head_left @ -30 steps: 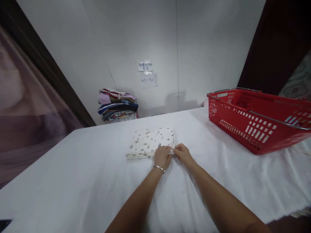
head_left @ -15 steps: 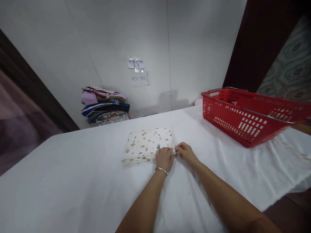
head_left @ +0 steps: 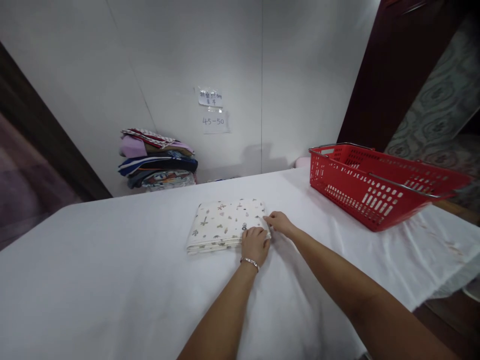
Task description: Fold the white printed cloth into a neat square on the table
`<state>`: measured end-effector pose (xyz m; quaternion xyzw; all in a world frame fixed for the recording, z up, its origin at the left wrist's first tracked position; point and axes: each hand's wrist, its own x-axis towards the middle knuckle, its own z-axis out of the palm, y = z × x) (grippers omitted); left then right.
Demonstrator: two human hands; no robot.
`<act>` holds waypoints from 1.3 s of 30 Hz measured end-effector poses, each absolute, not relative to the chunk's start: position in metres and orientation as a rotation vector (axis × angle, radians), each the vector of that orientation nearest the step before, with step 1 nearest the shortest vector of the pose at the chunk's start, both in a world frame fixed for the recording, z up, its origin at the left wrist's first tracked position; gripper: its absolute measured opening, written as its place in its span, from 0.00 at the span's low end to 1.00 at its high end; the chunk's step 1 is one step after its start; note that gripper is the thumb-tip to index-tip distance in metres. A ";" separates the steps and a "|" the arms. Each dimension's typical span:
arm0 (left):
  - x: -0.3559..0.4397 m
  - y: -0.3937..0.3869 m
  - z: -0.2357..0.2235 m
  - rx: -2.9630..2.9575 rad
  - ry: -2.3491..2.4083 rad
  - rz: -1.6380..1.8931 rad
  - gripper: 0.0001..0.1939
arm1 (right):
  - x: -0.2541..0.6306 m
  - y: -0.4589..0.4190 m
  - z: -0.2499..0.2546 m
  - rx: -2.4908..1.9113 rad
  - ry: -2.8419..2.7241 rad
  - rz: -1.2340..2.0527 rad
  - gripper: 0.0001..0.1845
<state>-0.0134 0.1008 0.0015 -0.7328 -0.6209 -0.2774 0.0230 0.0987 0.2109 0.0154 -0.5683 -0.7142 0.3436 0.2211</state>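
Observation:
A folded cloth [head_left: 221, 220], cream with small plant-like prints in green, brown and grey, lies flat on the white-covered table in several layers. My left hand [head_left: 255, 245], with a bracelet at its wrist, grips the near right corner, its fingers curled over the top. At the right edge of the cloth, a little farther back, my right hand [head_left: 280, 223] pinches the border with its fingers drawn together. Its fingertips are small in view, and the underside of the cloth is hidden.
A red plastic basket [head_left: 360, 195] with metal handles stands on the right of the white table cover [head_left: 112, 265]. Beyond the far edge, a pile of folded fabrics [head_left: 157, 160] rests against the wall. Handwritten paper labels [head_left: 216, 121] are stuck there.
My right hand has moved slightly left and away from me along the cloth's right edge. My left hand stays at the corner. The view has shifted a little.

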 end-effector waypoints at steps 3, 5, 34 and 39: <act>-0.013 0.101 0.002 -2.276 -1.929 -0.852 0.08 | 0.096 0.213 0.016 -1.615 -2.072 0.847 0.17; -0.013 0.101 0.003 -2.278 -1.935 -0.845 0.08 | 0.094 0.214 0.016 -1.625 -2.090 0.828 0.15; -0.013 0.102 0.001 -2.319 -1.930 -0.840 0.08 | 0.079 0.238 0.015 -1.635 -2.272 0.649 0.19; -0.013 0.102 0.000 -2.315 -1.936 -0.856 0.08 | 0.067 0.248 0.021 -1.728 -2.300 0.518 0.22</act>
